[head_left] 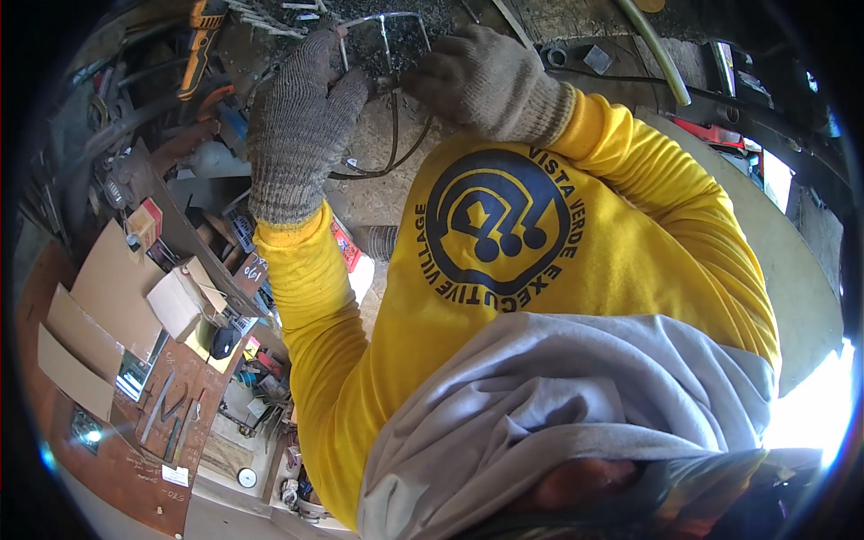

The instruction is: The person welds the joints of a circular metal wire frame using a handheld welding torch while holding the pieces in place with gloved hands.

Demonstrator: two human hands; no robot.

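Hold the thin metal frame [385, 36] steady between the half-curled left hand [308, 117], at its left end, and the more tightly curled right hand [490, 85], though whether either grips it I cannot tell.

I can see a thin, shiny metal frame [384, 36] just past the fingers. It has one long bar on top, bent at the corner, with three skinny legs pointing back toward the person. The middle leg has a little lump on it. The bar's left end is right by the tips of the left fingers [319, 58], and its bent corner sits just beyond the right fingers [430, 79]. A small, dark piece [385, 84] sits in the gap between the left thumb [352, 90] and the right fingers. I can't tell if it joins the frame, or how tightly the fingers hold it.
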